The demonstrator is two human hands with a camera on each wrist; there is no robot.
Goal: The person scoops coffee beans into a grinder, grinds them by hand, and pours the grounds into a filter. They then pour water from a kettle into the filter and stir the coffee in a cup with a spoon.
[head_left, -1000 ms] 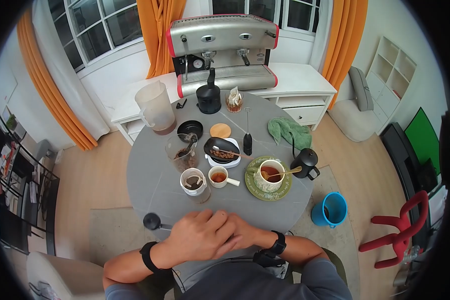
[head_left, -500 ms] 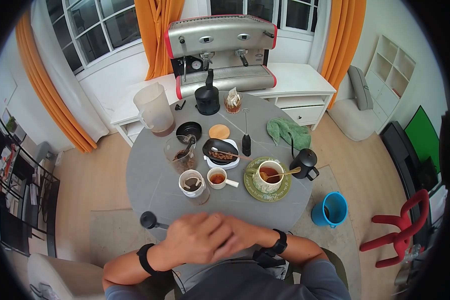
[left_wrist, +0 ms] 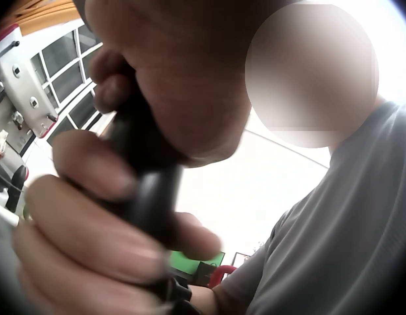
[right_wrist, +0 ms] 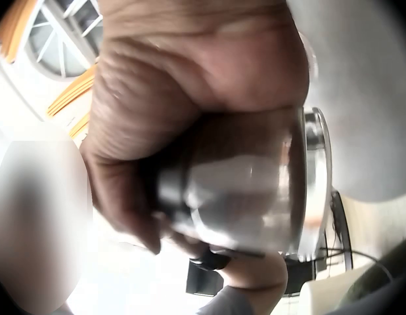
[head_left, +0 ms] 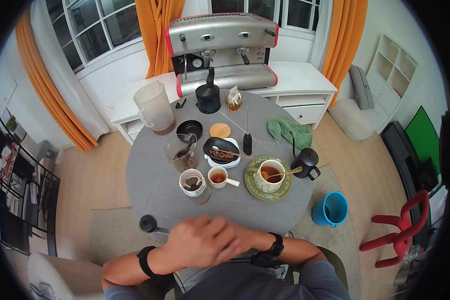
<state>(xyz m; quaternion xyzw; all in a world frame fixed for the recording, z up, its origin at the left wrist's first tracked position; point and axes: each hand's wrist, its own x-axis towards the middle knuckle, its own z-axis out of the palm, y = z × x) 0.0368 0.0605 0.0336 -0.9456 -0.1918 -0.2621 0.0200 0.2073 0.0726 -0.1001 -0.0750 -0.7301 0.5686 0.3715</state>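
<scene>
A hand coffee grinder with a silver body [right_wrist: 246, 180] and a black section [left_wrist: 154, 197] is held between both hands at the table's near edge. Its crank knob [head_left: 148, 223] sticks out to the left in the head view. My left hand [head_left: 192, 245] grips the black section. Around the silver body curls my right hand [right_wrist: 196, 72], and the shiny rim [right_wrist: 315, 184] shows beyond its palm. From above, the hands hide most of the grinder. Just past them stand a white-rimmed cup [head_left: 193, 183] with dark contents and a small handled cup [head_left: 219, 177] of brown liquid.
On the round table [head_left: 150, 185] are a scale [head_left: 230, 162] under a black scoop of beans [head_left: 222, 150], a bean jug [head_left: 182, 155], a teacup [head_left: 267, 182] on a green saucer [head_left: 272, 196], a black kettle [head_left: 305, 161] and a towel [head_left: 287, 131]. A blue bucket [head_left: 330, 210] stands on the floor.
The crank knob has shifted slightly left and a little down overall. Both hands stay together on the grinder, their fingers moving slightly. The things on the table have not moved.
</scene>
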